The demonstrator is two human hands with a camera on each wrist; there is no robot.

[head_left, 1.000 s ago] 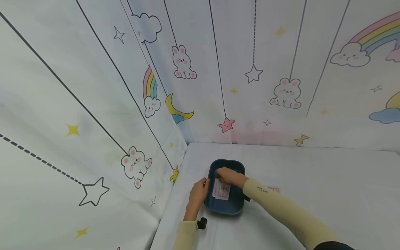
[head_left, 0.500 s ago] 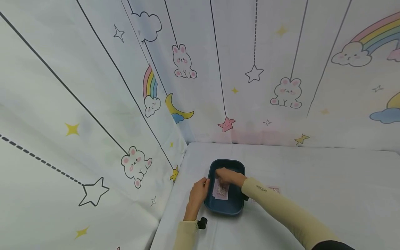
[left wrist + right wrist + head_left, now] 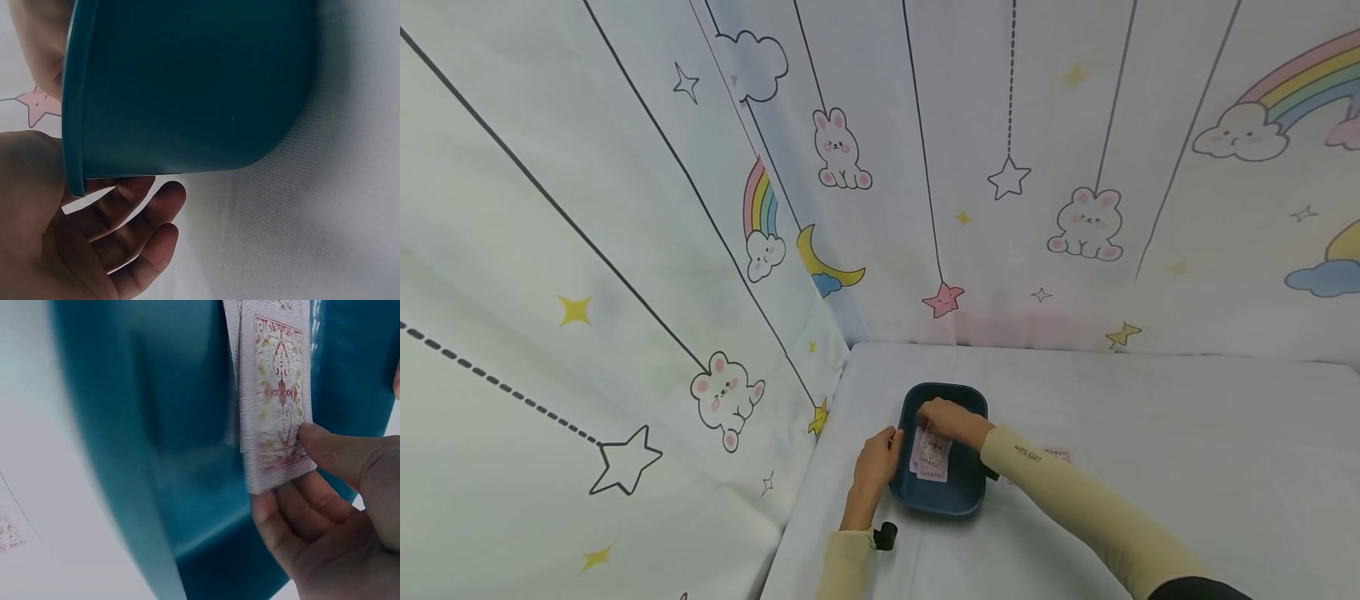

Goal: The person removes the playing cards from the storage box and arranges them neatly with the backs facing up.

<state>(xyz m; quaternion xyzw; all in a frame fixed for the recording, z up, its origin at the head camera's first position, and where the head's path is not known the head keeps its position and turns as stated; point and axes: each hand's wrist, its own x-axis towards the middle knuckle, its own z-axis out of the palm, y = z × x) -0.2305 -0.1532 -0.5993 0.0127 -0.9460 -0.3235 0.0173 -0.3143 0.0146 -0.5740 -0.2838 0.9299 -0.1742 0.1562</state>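
A dark blue plastic tub (image 3: 942, 500) holds playing cards (image 3: 932, 463) with ornate red-and-white backs. My right hand (image 3: 953, 422) reaches over its right side into it. In the right wrist view that hand pinches playing cards (image 3: 281, 394) at their lower end, thumb on the patterned face and fingers beneath; how many is unclear. More cards lie behind them. My left hand (image 3: 876, 458) holds the tub's left rim. In the left wrist view, the palm meets the rim (image 3: 75, 125) and the fingers (image 3: 147, 219) curl beside the outer wall, some apart from it; the thumb is hidden.
On the white tabletop (image 3: 1150, 433), right of the tub, another patterned playing card (image 3: 1057, 455) lies partly hidden behind the right sleeve (image 3: 1075, 500). A cartoon-printed white cloth (image 3: 887, 208) rises behind and to the left of the table.
The playing cards beneath my right hand shift and tilt slightly inside the tub. Both hands stay in nearly the same places, and the tub barely moves.
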